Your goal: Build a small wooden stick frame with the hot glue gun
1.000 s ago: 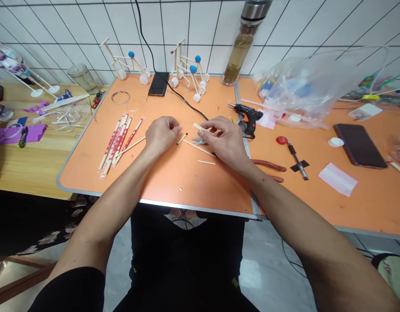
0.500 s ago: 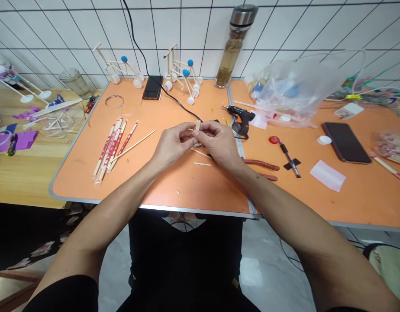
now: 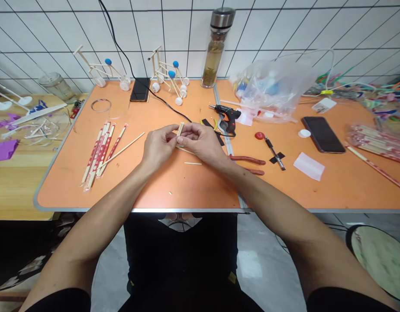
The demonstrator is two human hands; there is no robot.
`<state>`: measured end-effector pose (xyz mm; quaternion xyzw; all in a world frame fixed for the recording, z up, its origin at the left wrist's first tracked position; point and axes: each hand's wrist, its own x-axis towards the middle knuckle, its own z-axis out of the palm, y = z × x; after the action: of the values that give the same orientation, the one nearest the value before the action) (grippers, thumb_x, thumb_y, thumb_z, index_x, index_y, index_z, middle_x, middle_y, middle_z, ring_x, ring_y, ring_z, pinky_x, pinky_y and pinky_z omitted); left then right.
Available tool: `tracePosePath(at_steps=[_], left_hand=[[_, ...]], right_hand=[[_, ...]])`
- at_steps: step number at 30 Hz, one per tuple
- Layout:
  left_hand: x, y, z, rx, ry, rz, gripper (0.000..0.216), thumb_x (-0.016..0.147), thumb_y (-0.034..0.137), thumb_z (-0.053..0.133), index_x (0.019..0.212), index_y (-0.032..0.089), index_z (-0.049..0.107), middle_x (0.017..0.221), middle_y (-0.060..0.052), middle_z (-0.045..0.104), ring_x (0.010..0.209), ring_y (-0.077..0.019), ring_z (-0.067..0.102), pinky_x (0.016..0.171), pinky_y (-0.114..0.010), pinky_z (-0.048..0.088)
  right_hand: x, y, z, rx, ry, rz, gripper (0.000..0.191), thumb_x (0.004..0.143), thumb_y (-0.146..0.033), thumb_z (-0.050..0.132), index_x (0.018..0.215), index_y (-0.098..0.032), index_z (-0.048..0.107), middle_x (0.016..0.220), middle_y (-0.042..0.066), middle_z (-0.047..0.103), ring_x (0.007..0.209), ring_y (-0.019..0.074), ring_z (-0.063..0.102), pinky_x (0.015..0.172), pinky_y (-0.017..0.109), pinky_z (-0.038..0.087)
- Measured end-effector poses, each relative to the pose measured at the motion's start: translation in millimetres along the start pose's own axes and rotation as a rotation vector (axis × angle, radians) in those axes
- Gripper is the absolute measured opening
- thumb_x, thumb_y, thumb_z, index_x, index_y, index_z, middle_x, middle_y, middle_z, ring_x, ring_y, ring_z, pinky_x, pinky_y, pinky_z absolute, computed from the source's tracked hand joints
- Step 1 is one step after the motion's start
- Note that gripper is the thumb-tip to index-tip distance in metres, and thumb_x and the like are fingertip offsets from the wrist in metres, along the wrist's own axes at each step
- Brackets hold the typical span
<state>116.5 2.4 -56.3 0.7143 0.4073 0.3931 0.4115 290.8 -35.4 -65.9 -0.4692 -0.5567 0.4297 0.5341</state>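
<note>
Short pieces of wooden chopstick (image 3: 180, 128) stand close together, slightly tilted, between the fingertips of both hands. My left hand (image 3: 159, 145) pinches them from the left, thumb and forefinger closed. From the other side my right hand (image 3: 200, 141) also has its fingers closed on them. Their lower ends are hidden by the fingers. On the orange table under the hands lies a thin cut stick (image 3: 192, 163), with a tiny wood scrap (image 3: 170, 193) nearer the edge. Another stick is partly covered by my right hand. Red-handled pliers (image 3: 248, 160) lie beside my right wrist.
Wrapped chopsticks (image 3: 101, 151) and a loose stick (image 3: 128, 147) lie left. A black glue gun (image 3: 228, 117) with a cord, a pen (image 3: 274, 154) and a phone (image 3: 323, 134) lie right. Stick models (image 3: 170, 73), a tea bottle (image 3: 214, 47) and a plastic bag (image 3: 271, 91) stand behind.
The camera view has turned a little to the right, so everything appears further left. The hands keep hold of the short chopstick pieces, which now lean more and show more clearly.
</note>
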Motion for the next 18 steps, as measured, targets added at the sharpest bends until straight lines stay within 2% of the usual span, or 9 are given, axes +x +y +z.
tracePosePath(at_steps=[3,6,7,9,12,18], left_hand=[[5.3,-1.6,-2.8,-0.079,0.037,-0.051,0.018,0.083,0.021,0.079,0.099,0.023,0.086,0.085,-0.002,0.083,0.084,-0.0213,0.077,0.081,-0.029,0.056],[10.1,-0.3,-5.9,-0.211,0.067,-0.131,0.010,0.079,0.025,0.084,0.086,0.020,0.080,0.081,-0.003,0.081,0.079,-0.0187,0.076,0.079,-0.027,0.056],[11.2,0.3,-6.7,-0.244,0.071,-0.152,0.010,0.078,0.026,0.084,0.084,0.020,0.079,0.080,-0.003,0.080,0.078,-0.0180,0.076,0.079,-0.028,0.057],[12.7,0.8,-7.4,-0.286,0.084,-0.178,0.010,0.077,0.026,0.083,0.082,0.020,0.077,0.079,-0.003,0.079,0.076,-0.0169,0.075,0.080,-0.028,0.058],[14.0,-0.3,-6.9,-0.311,0.097,-0.191,0.011,0.078,0.027,0.082,0.081,0.020,0.075,0.078,-0.002,0.079,0.074,-0.0158,0.075,0.081,-0.028,0.059],[14.1,6.9,-7.9,-0.333,0.121,-0.237,0.014,0.076,0.020,0.084,0.083,0.019,0.072,0.081,-0.004,0.081,0.075,-0.0158,0.077,0.076,-0.026,0.058]], right_hand=[[4.6,-9.7,-18.6,-0.279,0.030,-0.037,0.030,0.086,-0.037,0.082,0.111,-0.022,0.079,0.103,0.005,0.083,0.091,0.0227,0.077,0.088,0.039,0.063],[10.6,-27.2,-62.0,-0.683,0.281,-0.135,0.024,0.092,-0.023,0.070,0.114,-0.021,0.079,0.104,0.008,0.082,0.096,0.0268,0.075,0.096,0.046,0.058],[11.9,-32.6,-78.8,-0.801,0.379,-0.118,0.023,0.093,-0.021,0.069,0.114,-0.021,0.079,0.105,0.010,0.081,0.099,0.0292,0.073,0.097,0.050,0.056],[12.8,-40.3,-108.8,-0.997,0.477,0.042,0.023,0.092,-0.020,0.070,0.113,-0.020,0.076,0.104,0.014,0.080,0.102,0.0334,0.070,0.095,0.052,0.052],[11.1,-42.0,-133.3,-1.106,0.480,0.269,0.028,0.092,-0.031,0.077,0.117,-0.020,0.070,0.110,0.019,0.078,0.101,0.0332,0.064,0.087,0.050,0.045],[12.4,-28.5,-132.1,-1.048,0.403,0.422,0.033,0.084,-0.031,0.084,0.102,-0.024,0.058,0.105,0.019,0.070,0.082,0.0223,0.047,0.078,0.046,0.038]])
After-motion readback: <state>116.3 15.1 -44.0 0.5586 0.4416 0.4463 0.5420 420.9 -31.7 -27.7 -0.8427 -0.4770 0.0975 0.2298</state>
